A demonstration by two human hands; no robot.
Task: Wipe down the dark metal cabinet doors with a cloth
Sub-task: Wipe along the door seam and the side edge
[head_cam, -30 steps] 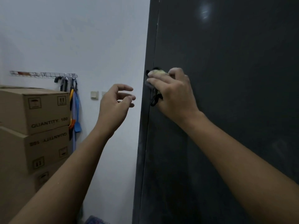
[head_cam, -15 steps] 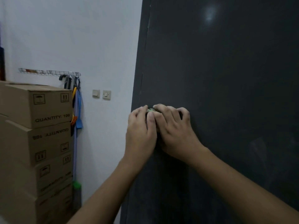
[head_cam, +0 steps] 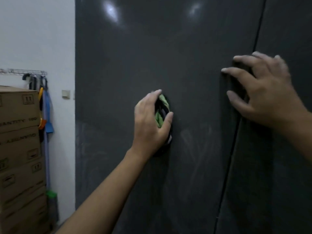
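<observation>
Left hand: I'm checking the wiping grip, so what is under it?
A bunched green and dark cloth, gripped against the cabinet door. The left hand covers most of it; the door patch beneath is hidden.

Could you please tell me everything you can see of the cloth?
The cloth is a bunched-up rag, green with dark and pale stripes, apparently soft fabric. The left hand grips it, fingers and thumb curled round it, and presses it against the dark cabinet door. Much of it is hidden behind the hand.
</observation>
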